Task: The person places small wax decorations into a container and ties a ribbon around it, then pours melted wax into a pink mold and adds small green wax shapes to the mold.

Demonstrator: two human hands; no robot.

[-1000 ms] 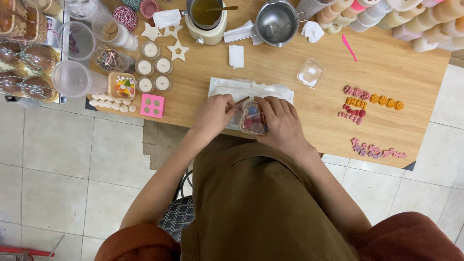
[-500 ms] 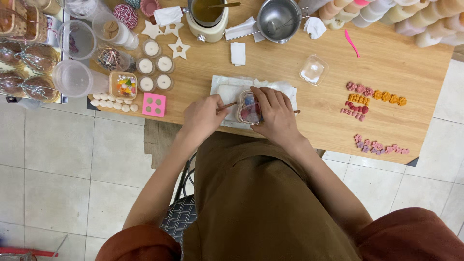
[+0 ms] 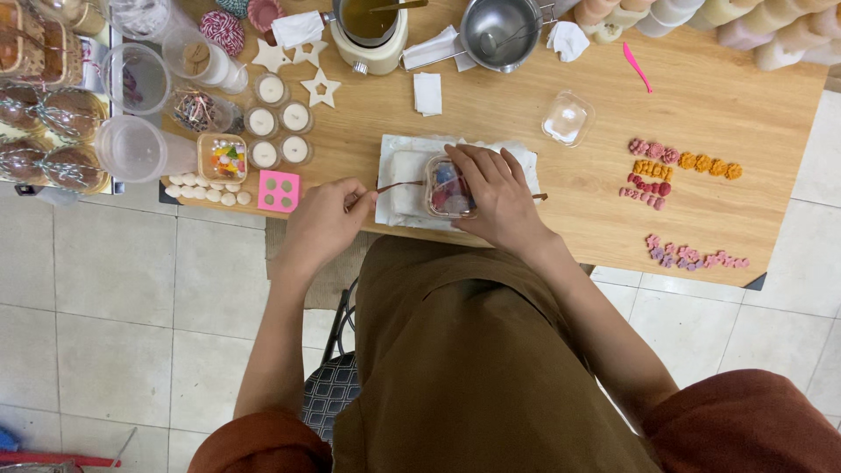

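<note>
A small clear box [image 3: 448, 189] with pink and blue pieces inside sits on a white cloth [image 3: 403, 175] near the wooden table's [image 3: 561, 210] front edge. My right hand [image 3: 501, 200] lies over the box's right side and grips it. A thin brown-red ribbon [image 3: 399, 185] runs from the box out to the left. My left hand [image 3: 322, 224] is pinched on that ribbon's end, left of the cloth. A short bit of ribbon shows to the right of my right hand.
Rows of small pink, orange and purple wax flowers [image 3: 681, 161] lie at the right. A clear lid [image 3: 567, 117], a steel pot [image 3: 501, 31], a cream wax melter [image 3: 368, 30], tealights [image 3: 280, 131], white stars, a pink mould [image 3: 279, 190] and plastic cups [image 3: 136, 147] stand at the back and left.
My left hand has moved left, away from the box, drawing the ribbon out with it. My right hand stays on the box.
</note>
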